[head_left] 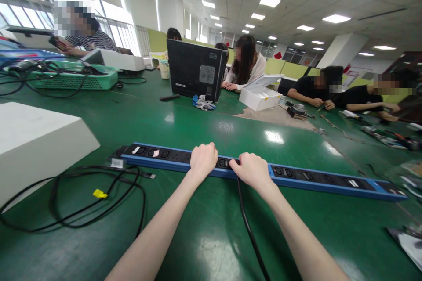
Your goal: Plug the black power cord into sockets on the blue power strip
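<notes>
A long blue and black power strip (316, 179) lies across the green table in front of me. My left hand (203, 158) is closed round the strip left of its middle. My right hand (253, 170) is closed over the strip a little farther right, its thumb pointing left by a black plug. From under the right hand a thick black cable (245, 217) runs down toward the bottom edge. Between the hands some sockets of the strip show. My fingertips are hidden behind the strip.
Coiled black cables (62, 217) and a white box (36, 140) are at left. Farther back are a green basket (74, 80), a black computer case (194, 70), gloves (203, 103) and an open white box (260, 99). Several people sit round the table (148, 118).
</notes>
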Action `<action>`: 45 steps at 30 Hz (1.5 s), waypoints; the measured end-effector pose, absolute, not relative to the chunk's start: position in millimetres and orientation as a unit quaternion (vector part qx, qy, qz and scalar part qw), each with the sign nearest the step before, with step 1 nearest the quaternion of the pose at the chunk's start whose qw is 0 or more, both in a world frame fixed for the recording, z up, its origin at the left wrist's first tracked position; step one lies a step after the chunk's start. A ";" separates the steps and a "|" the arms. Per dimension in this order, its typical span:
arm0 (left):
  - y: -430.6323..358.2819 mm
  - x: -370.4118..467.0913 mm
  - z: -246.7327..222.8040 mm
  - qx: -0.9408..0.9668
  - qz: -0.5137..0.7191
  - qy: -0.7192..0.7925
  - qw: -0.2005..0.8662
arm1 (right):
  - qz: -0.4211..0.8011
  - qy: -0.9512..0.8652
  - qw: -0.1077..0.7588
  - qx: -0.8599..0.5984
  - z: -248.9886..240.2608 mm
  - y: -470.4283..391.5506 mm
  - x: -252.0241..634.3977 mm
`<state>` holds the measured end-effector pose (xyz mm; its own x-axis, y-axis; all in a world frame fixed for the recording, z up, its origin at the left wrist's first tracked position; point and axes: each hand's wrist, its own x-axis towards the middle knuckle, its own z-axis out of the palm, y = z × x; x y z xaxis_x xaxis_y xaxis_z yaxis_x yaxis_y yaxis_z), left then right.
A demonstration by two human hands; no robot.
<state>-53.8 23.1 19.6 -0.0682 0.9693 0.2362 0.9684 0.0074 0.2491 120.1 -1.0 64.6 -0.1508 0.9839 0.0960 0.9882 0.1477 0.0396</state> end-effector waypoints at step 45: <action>25.9 -40.7 22.7 0.680 0.167 0.714 0.015 | 0.019 -0.776 -0.075 -0.626 100.7 -19.2 110.5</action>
<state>-40.7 25.9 22.7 -0.0737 0.9759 0.2053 0.9659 0.0187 0.2582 110.5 -19.2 100.7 -0.2050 0.9687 -0.1398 0.9743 0.2156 0.0652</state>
